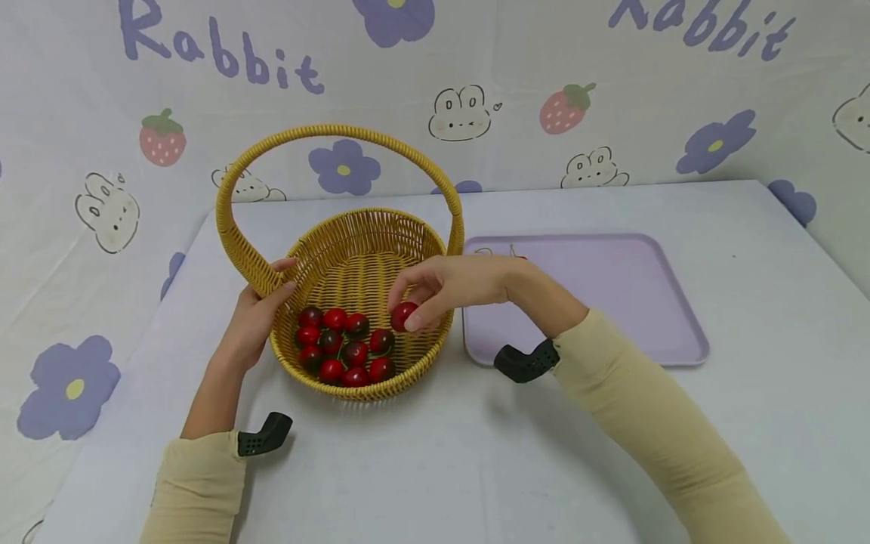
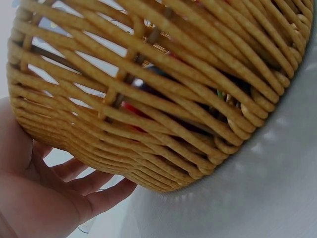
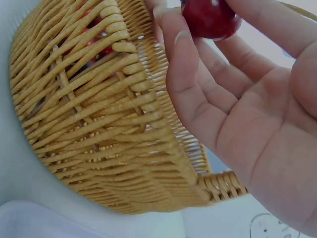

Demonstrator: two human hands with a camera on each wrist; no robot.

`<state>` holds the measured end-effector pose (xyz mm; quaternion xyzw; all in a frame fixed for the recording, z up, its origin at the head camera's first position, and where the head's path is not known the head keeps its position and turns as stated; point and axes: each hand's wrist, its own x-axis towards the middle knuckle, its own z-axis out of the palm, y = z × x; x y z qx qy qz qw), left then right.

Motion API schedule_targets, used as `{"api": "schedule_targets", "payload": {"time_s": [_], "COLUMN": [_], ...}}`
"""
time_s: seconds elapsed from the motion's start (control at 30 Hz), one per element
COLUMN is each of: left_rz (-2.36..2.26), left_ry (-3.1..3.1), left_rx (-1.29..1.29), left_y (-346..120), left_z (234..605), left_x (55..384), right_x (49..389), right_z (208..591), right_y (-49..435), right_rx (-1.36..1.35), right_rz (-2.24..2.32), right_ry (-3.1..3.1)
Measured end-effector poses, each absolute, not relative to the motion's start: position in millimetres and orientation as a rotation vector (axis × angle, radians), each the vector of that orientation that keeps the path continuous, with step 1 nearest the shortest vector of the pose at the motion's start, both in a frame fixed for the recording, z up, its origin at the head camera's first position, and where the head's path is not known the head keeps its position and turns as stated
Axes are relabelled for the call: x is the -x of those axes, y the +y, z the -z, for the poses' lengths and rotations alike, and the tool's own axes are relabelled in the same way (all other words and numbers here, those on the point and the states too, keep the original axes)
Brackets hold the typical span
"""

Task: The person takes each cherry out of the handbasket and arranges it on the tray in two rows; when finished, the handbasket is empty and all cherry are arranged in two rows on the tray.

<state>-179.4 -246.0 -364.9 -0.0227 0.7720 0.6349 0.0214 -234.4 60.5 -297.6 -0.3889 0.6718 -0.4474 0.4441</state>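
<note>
A yellow wicker basket [image 1: 360, 389] with a tall hoop handle stands on the white table, several dark red cherries [image 1: 331, 342] gathered on its floor toward the near left. My left hand [image 1: 253, 321] grips the basket's left rim at the foot of the handle; the left wrist view shows its fingers [image 2: 111, 196] along the outside of the weave. Over the basket's right part, my right hand [image 1: 442, 291] pinches a single cherry [image 1: 404, 316] between thumb and fingers. In the right wrist view that cherry [image 3: 210, 19] is held above the rim.
A lilac tray [image 1: 605, 302] lies right of the basket, partly under my right forearm. Thin stems [image 1: 513, 249] and a bit of red show at its far left corner, mostly hidden by the arm. Behind the table hangs a cloth [image 1: 516, 166] printed with rabbits, flowers and strawberries.
</note>
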Motion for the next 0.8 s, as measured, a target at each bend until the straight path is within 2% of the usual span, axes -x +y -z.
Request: {"api": "schedule_targets", "payload": {"time_s": [0.63,0.8], "left_rz": [-1.959,-1.961], "left_ry": [2.406,2.404], "left_rx": [0.066,0.065], "left_y": [-246,-246], "left_z": [364,363], "left_x": [181,180], "right_x": [224,226], "right_z": [289,293], "right_y": [124,138], "right_rx": [0.915,0.737], "right_rz": [1.376,1.611], "right_ry": [1.762,1.771]}}
